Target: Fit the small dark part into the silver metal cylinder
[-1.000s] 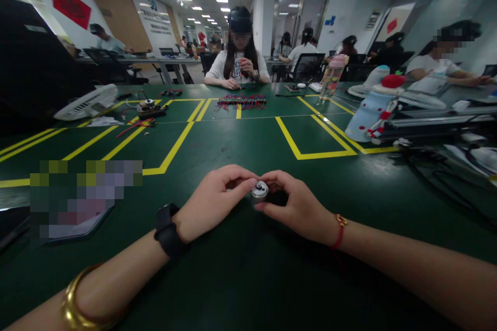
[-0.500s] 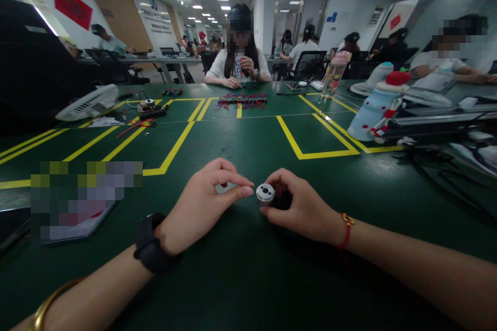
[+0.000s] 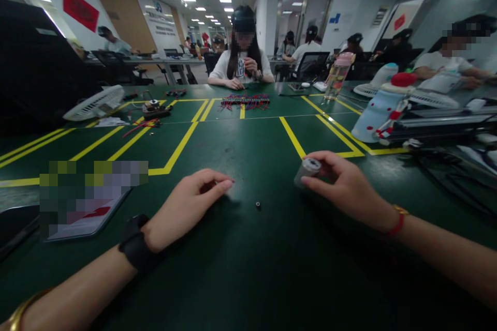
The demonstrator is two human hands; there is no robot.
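Note:
My right hand (image 3: pixel 337 178) grips a small silver cylindrical motor (image 3: pixel 308 169) between thumb and fingers. Its round end faces up and tilts slightly, showing a dark centre. My left hand (image 3: pixel 198 189) hovers low over the table, thumb and index fingertips pinched together, and I see nothing between them. A tiny dark ring-shaped part (image 3: pixel 258 205) lies on the green tabletop (image 3: pixel 240 269) between my hands, apart from both. Its hole is visible from above.
A clear pouch (image 3: pixel 97 217) and a dark phone-like slab (image 3: pixel 17 227) lie at left. Fans, a blue bottle (image 3: pixel 367 114) and black cables (image 3: pixel 438 170) stand at right. A person (image 3: pixel 240 62) sits opposite, behind bundled coloured wires (image 3: pixel 245 102).
My right hand has moved right with the motor, away from my left hand. My left hand has drawn back left. The tiny ring-shaped part now shows on the table.

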